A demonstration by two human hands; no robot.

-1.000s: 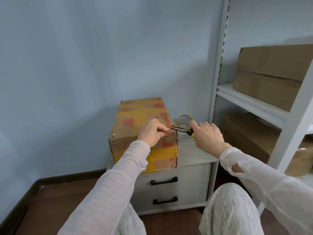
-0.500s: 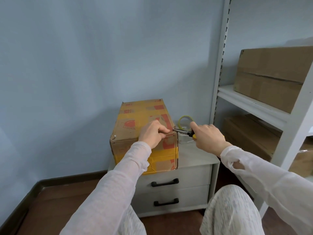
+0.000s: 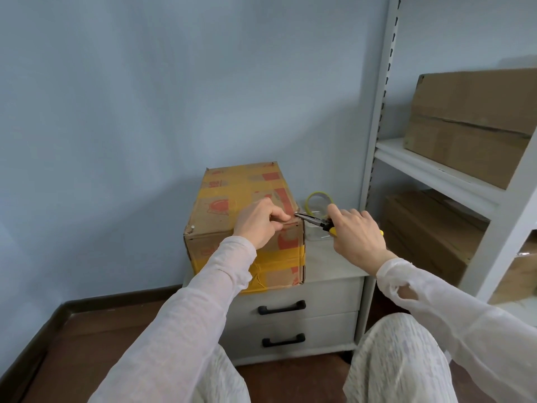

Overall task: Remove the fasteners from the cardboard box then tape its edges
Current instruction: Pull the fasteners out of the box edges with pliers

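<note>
Head view: the cardboard box (image 3: 244,216) sits at frame centre on the drawer cabinet (image 3: 334,289). Little has changed over the last second. Your left hand (image 3: 260,225) stays clenched on the box's near right top corner, and your right hand (image 3: 356,234) still grasps the yellow-handled pliers (image 3: 315,221), tips at that corner. Judgement: this fastener is not yet out. A pin (image 3: 192,227) remains at the near left corner, and the tape roll (image 3: 318,202) lies untouched.
</note>
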